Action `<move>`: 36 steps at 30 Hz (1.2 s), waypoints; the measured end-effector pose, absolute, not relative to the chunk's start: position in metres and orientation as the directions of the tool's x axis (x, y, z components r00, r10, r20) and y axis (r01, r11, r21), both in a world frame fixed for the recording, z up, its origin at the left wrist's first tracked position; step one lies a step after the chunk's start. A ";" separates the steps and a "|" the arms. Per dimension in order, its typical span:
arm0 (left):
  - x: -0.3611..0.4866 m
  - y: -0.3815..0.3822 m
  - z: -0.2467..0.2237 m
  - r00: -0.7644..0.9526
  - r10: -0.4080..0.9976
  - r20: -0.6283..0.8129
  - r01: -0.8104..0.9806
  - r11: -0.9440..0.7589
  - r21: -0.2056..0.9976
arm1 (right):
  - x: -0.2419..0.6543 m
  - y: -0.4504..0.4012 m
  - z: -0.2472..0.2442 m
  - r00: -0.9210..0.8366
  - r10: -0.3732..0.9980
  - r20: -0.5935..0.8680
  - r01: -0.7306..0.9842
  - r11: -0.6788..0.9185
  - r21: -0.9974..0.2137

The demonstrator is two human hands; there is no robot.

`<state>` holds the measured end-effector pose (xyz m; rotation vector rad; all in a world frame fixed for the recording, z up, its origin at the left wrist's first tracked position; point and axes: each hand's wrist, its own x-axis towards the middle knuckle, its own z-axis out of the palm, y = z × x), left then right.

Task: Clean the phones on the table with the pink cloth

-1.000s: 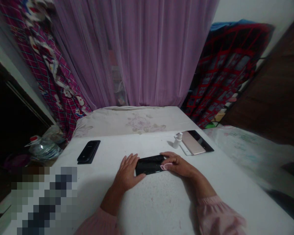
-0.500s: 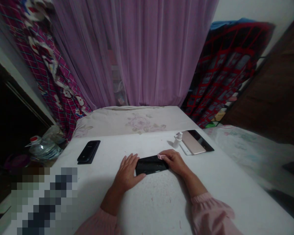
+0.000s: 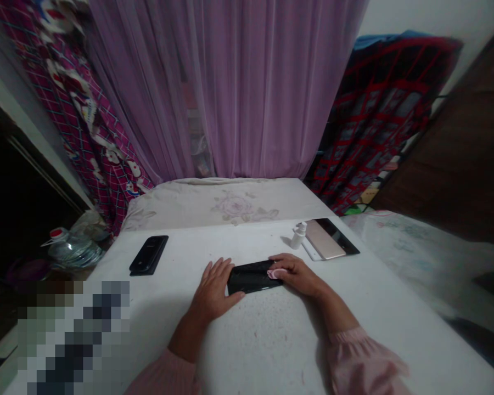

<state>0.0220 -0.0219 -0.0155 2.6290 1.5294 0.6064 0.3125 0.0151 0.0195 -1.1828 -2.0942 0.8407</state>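
At lower centre, the left hand (image 3: 214, 291) holds a phone (image 3: 251, 278). The right hand (image 3: 299, 276) pinches a cloth (image 3: 277, 273), slightly lower than before.

We take this for a room in a home. At twelve o'clock we see a purple curtain (image 3: 267, 82) hanging in folds; at ten, a magenta checked cloth (image 3: 91, 118) with cartoon figures; at two, a red-and-black patterned cloth (image 3: 374, 120) — household fabrics on every side. At six we have a white work surface (image 3: 263, 351), its far end covered by a pale flowered cloth (image 3: 234, 206). Near nine o'clock sits a large clear bottle (image 3: 74, 251) with a red cap — and towards three, a dark brown panel (image 3: 467, 148).
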 end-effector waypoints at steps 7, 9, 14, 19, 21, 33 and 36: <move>0.022 -0.023 -0.018 0.438 0.837 0.329 0.829 -0.518 0.213 | 0.288 0.019 0.009 -0.181 0.939 0.291 0.749 0.324 -0.579; 0.022 -0.023 -0.018 0.431 0.836 0.339 0.829 -0.516 0.218 | 0.287 0.019 0.009 -0.200 0.936 0.291 0.756 0.336 -0.562; 0.023 -0.023 -0.016 0.424 0.847 0.321 0.829 -0.506 0.238 | 0.298 0.015 0.016 -0.398 0.888 0.230 0.638 0.448 -0.626; 0.024 -0.023 -0.014 0.421 0.854 0.304 0.829 -0.499 0.254 | 0.305 0.009 0.021 -0.458 0.888 0.052 0.625 0.363 -0.691; 0.024 -0.023 -0.014 0.423 0.855 0.300 0.827 -0.500 0.258 | 0.303 0.010 0.020 -0.448 0.891 0.074 0.620 0.370 -0.692; 0.023 -0.023 -0.011 0.435 0.861 0.265 0.822 -0.500 0.274 | 0.268 0.014 0.018 -0.187 0.960 0.207 0.824 0.268 -0.499; 0.023 -0.024 -0.010 0.434 0.859 0.272 0.819 -0.502 0.278 | 0.270 0.011 0.021 -0.287 0.933 0.217 0.783 0.359 -0.508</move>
